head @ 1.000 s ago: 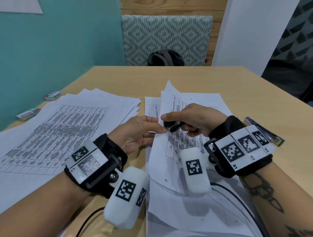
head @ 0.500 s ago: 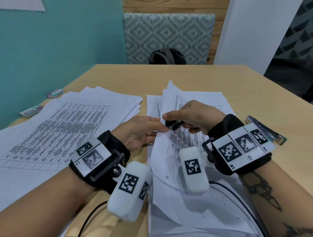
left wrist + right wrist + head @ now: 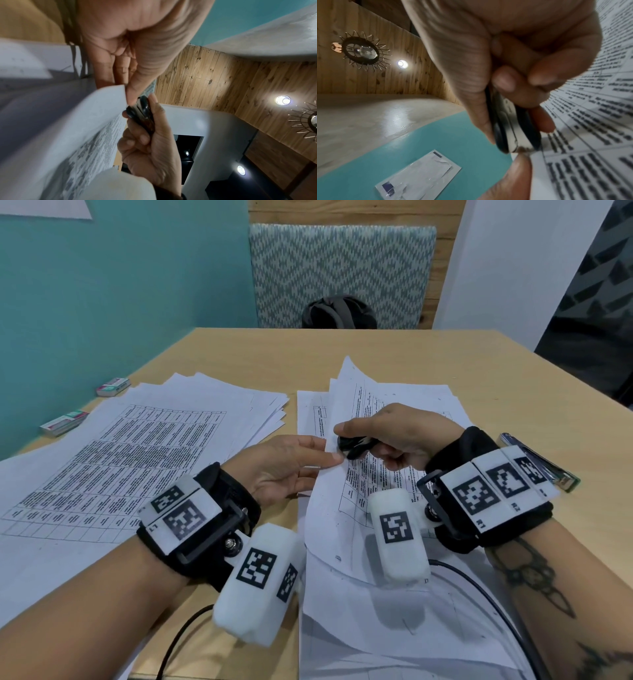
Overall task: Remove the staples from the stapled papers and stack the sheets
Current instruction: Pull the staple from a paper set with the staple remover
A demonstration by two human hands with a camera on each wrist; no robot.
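Observation:
A stapled set of printed sheets [image 3: 356, 501] lies lifted at its left corner on the wooden table [image 3: 239, 361]. My left hand [image 3: 291, 463] pinches that corner of the printed sheets [image 3: 96, 108] between thumb and fingers. My right hand [image 3: 394, 433] grips a black staple remover [image 3: 352, 445], its tip at the pinched corner. The staple remover [image 3: 142, 112] touches the paper edge by my left thumb. The staple remover [image 3: 510, 128] sits squeezed between my right thumb and fingers over the printed sheets [image 3: 590, 135]. The staple itself is hidden.
A spread stack of loose printed sheets [image 3: 130, 460] covers the table's left side. Two small staple boxes [image 3: 65, 422] lie by the teal wall. A metal stapler [image 3: 544, 463] rests behind my right wrist. More sheets [image 3: 394, 645] and a black cable [image 3: 486, 594] lie near me.
The hands and the staple remover stay together at the paper's corner; only the head view has shifted slightly.

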